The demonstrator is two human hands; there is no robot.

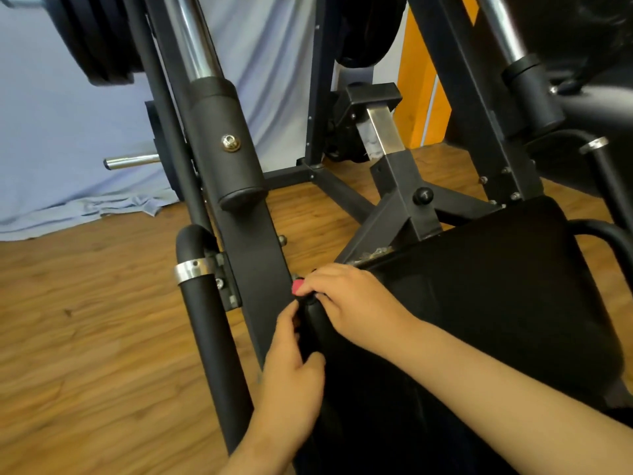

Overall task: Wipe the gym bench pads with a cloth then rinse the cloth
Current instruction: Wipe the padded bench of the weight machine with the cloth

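Both hands [291, 371] [349, 299] at pad's [496, 303] left edge.

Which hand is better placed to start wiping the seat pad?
Probably the right hand: it already lies at the seat pad corner. The left hand grips the pad's side edge. No cloth is clearly visible.
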